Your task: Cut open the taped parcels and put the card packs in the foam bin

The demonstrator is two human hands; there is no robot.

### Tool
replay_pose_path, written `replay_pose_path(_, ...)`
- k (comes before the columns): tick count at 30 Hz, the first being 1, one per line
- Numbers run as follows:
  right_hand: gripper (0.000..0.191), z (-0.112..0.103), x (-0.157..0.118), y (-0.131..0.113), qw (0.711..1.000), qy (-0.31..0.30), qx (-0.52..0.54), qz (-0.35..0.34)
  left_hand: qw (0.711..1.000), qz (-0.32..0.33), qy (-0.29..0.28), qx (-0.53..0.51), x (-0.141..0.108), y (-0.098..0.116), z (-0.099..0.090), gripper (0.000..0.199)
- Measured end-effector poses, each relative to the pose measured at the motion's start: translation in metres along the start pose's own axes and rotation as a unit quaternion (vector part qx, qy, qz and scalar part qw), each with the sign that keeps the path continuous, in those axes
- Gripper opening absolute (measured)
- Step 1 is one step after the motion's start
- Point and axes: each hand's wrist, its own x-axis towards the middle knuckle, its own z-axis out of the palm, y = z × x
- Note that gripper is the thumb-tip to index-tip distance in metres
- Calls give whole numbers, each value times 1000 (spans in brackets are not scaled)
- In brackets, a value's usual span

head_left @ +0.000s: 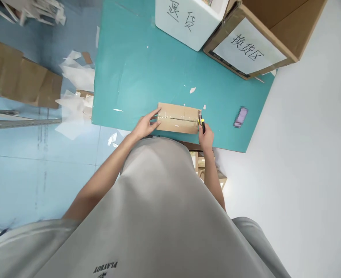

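Observation:
A small brown cardboard box lies flat near the front edge of the green table, a taped seam running along its top. My left hand grips the box's left end, fingertips at the upper corner and thumb on the lower side. In my right hand is a black and yellow utility knife, its tip pointing at the right end of the box. Whether the blade touches the cardboard I cannot tell.
A white bin and an open carton, both with handwritten labels, stand at the table's back. A blurred purple object lies to the right. Paper scraps litter the left side, near flattened cardboard.

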Motion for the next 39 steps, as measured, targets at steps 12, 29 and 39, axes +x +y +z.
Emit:
replay_pose_path(12,54,-5,25,-79,942,-193,-179,-208,999,14,-16,-49,12,-14,1,83)
replay_pose_path(29,52,-28,49,-109,872,-254,-335,-251,998,27,3,-64,16,-23,3,80)
replay_pose_path(39,51,-45,45,-106,882,-246,-307,-260,999,5,13,-52,13,-7,4,79)
